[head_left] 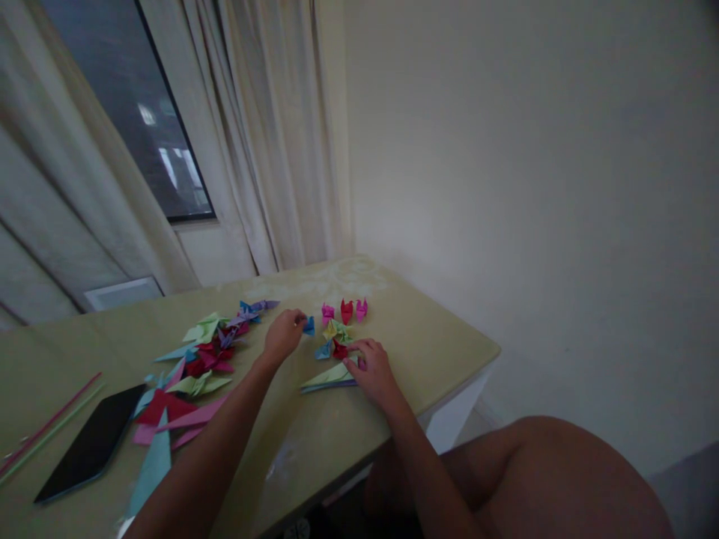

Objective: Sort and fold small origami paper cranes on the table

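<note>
My left hand (284, 335) is closed, pinching a small blue folded paper piece (308, 325) just above the yellow-green table (427, 337). My right hand (374, 370) rests on the table with fingers bent, its fingertips on a small cluster of folded pieces in yellow, red and blue (335, 340) and touching the end of a long green and blue paper cone (329, 376). Three small folded pieces, two pink and one red (344, 310), stand in a row just beyond both hands.
A heap of coloured paper shapes (210, 348) lies left of my left arm. A dark phone (90, 442) and thin pink and green sticks (48, 427) lie at the left. The table's right edge (477, 359) drops off near my bare knee (539, 479). Curtains and a window stand behind.
</note>
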`<state>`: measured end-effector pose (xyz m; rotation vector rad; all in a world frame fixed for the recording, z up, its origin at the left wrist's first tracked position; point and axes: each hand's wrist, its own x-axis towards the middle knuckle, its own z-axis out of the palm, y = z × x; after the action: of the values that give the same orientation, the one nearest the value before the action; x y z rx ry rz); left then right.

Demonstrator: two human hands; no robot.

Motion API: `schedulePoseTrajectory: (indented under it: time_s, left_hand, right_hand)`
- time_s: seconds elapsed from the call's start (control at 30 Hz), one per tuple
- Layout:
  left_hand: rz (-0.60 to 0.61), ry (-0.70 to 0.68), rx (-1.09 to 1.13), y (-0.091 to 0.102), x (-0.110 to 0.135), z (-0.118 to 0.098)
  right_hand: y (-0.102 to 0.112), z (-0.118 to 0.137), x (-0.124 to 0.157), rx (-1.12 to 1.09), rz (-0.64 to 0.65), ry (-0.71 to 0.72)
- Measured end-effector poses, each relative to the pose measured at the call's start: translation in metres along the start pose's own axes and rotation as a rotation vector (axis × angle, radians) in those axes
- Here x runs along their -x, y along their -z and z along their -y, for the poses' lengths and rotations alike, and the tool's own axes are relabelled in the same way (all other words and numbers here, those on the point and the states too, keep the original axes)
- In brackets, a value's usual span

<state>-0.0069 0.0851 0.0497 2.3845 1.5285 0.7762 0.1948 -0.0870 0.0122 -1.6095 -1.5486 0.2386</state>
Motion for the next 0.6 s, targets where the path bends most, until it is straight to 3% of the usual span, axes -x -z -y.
schedulePoseTrajectory:
  time_s: [0.1,0.27,0.43,0.53,0.6]
  left_hand:
    - [-0.053,0.057,-0.053,0.005,-0.01,0.007]
    - [-0.034,0.06,-0.133,0.015,-0.018,0.02]
    - [-0.146,0.21,-0.327,0.054,-0.021,0.073]
    - [-0.002,0.307,-0.419,0.068,-0.028,0.111]
    - [0.124,0.273,-0.413,0.071,-0.031,0.128]
  right_hand:
    - [0.0,0.001,0.001,-0.002,0.018,0.011]
    - [0.001,0.001,0.001,-0.019,0.017,0.0]
    - [0.0,0.003,0.001,-0.028,0.017,-0.001]
    - [-0.001,0.004,0.002,-0.003,0.026,0.015]
    - [-0.002,0.004,0.002,0.01,0.026,0.021]
